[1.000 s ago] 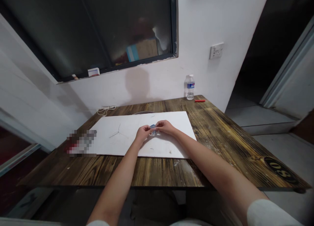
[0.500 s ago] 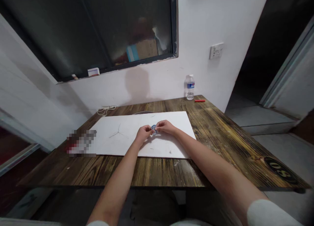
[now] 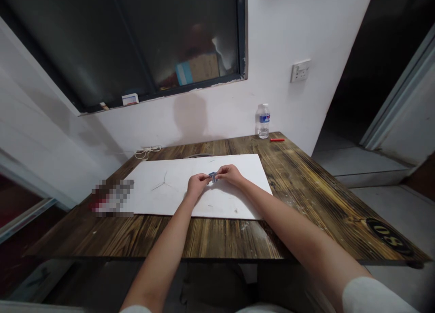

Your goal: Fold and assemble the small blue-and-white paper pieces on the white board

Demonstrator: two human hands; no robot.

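Note:
Between my two hands, over the white board (image 3: pixel 238 168), is a small blue-grey piece (image 3: pixel 213 176) with a jagged outline; it is too small to name its kind. My left hand (image 3: pixel 197 184) pinches its left side with thumb and fingers. On the other side, my right hand (image 3: pixel 229 174) grips the right edge in a pinch. Fingertips cover part of the piece. Thin dark lines or strands (image 3: pixel 163 182) forming a three-armed shape lie on the board to the left of my hands.
The board lies on a dark wooden table (image 3: pixel 306 222). At the back right stand a plastic bottle (image 3: pixel 263 122) and a red pen-like item (image 3: pixel 277 139). A coiled white cord (image 3: pixel 147 152) lies at the back left. A blurred-out patch (image 3: pixel 113 198) covers the board's left end.
The small piece has turned between my fingers, so it looks flatter and shows a darker, greyer side. Both hands stay in nearly the same place.

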